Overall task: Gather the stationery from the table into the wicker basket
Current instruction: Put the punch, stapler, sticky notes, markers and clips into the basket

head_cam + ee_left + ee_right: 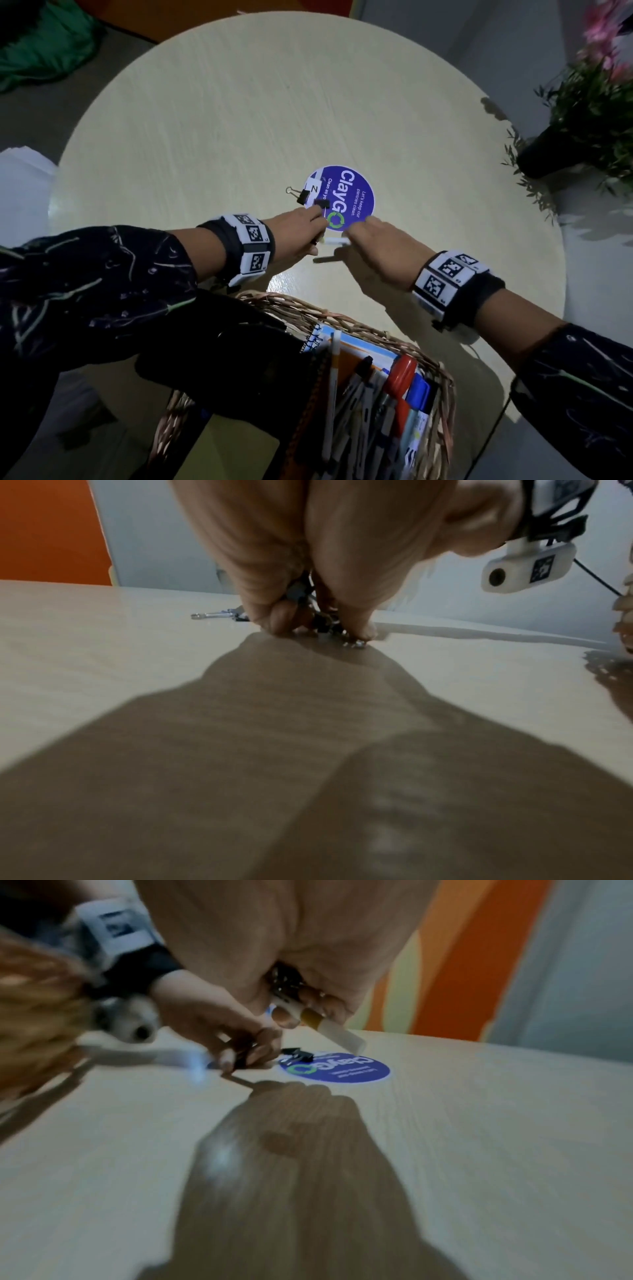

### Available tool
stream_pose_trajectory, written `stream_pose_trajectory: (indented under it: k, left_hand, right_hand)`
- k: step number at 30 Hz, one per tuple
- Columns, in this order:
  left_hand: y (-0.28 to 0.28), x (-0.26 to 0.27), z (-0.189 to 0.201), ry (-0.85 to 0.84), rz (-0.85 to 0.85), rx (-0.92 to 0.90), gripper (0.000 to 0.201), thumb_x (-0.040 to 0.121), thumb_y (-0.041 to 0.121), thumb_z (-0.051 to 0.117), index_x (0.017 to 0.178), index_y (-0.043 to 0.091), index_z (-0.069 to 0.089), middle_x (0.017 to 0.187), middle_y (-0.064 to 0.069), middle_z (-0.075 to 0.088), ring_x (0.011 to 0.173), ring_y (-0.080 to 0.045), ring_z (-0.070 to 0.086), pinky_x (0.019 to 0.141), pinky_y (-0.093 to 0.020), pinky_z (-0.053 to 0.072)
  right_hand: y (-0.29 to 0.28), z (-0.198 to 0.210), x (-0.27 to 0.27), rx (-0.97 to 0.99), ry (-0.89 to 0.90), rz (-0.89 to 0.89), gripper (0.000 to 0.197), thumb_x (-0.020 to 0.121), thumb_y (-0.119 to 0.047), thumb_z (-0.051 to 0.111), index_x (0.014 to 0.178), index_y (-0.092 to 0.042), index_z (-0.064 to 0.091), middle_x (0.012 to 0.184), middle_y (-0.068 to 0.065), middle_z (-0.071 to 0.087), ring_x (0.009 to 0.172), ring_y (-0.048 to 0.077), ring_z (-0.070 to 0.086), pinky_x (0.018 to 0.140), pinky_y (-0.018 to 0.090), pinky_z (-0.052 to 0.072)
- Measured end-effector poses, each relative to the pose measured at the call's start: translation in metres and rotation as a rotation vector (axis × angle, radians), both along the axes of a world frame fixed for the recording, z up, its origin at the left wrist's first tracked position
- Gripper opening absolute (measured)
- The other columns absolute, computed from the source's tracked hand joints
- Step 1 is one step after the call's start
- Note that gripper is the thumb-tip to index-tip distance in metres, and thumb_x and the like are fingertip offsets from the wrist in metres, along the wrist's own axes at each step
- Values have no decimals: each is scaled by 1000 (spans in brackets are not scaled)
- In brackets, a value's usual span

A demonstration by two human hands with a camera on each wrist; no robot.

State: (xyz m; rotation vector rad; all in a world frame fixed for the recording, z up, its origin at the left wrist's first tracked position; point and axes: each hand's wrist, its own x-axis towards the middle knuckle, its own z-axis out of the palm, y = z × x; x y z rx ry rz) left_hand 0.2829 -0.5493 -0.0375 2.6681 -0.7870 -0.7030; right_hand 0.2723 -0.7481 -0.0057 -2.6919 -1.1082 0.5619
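Note:
Two black binder clips lie at the left edge of a round purple sticker (352,195) on the pale round table (239,102). My left hand (317,222) reaches for the nearer clip (322,204), its curled fingers (274,615) pinching small metal clips against the tabletop. The farther clip (299,196) lies free, with its wire handle (215,614) showing. My right hand (356,233) grips a white and orange stick (329,1027) just above the table, with dark clips bunched in its palm. The wicker basket (308,310) stands at the near table edge.
The basket holds a spiral notebook (325,337), several pens, a red stapler (402,373) and a blue item. A potted plant with pink flowers (589,113) stands off the table's right side. Green cloth (44,44) lies on the floor at far left.

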Motion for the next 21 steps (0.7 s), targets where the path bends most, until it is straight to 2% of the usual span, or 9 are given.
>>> stream_pose_trajectory:
  k: [1,3,4,6,9,12,14,17,21]
  left_hand:
    - [0,-1,1,13,9,3,30,99,13,59,126,-1,57,133,-21,53,121,-37,54,100,-40,45]
    - [4,-4,1,10,52,-51,15,98,8,58,112,3,55,114,-18,59,104,-33,57,85,-38,45]
    - [9,-5,1,10,98,-93,9,97,6,58,103,7,51,101,-12,56,91,-28,54,77,-34,42]
    - [19,-6,2,0,222,-148,10,97,9,58,105,9,52,94,0,52,83,-22,49,75,-28,37]
    - [33,2,6,-71,431,-182,17,99,14,51,106,4,64,99,-11,60,90,-29,58,77,-33,42]
    - [39,23,10,-93,661,-231,27,102,16,46,104,-2,66,108,-23,63,101,-36,61,85,-38,47]
    - [37,36,11,-76,739,-242,27,102,18,46,101,-3,63,102,-23,61,100,-37,60,83,-38,45]
    - [25,47,12,-67,733,-215,24,98,27,58,85,7,50,92,-16,60,88,-32,56,80,-42,48]
    - [9,50,8,-50,585,-118,18,97,22,60,91,6,54,107,-22,71,100,-41,64,86,-45,53]
  right_hand:
    - [1,1,8,80,7,-111,28,89,-29,34,97,-7,50,87,13,53,79,28,46,67,39,40]
    - [11,-1,25,168,-3,-281,26,90,-32,42,99,-8,47,82,9,49,75,25,42,65,33,34]
    - [18,-5,34,171,-7,-337,27,91,-32,47,103,-8,48,81,9,51,75,25,43,65,32,33]
    - [36,-14,48,151,15,-429,32,89,-33,56,110,-11,49,82,7,56,75,26,48,64,30,34]
    - [57,-26,60,118,71,-582,48,81,-50,61,113,-16,50,85,-1,53,78,23,52,65,29,35]
    - [66,-36,62,12,74,-734,78,70,-69,59,122,-13,46,100,7,60,92,28,59,69,33,43]
    - [67,-41,62,-38,60,-774,83,72,-69,58,125,-7,44,112,12,61,102,31,58,75,36,45]
    - [65,-46,63,-37,71,-749,66,75,-61,62,110,-5,52,109,15,62,99,31,58,72,35,41]
    - [58,-49,60,-65,70,-718,63,82,-53,57,123,-6,47,113,18,60,101,33,56,68,33,37]
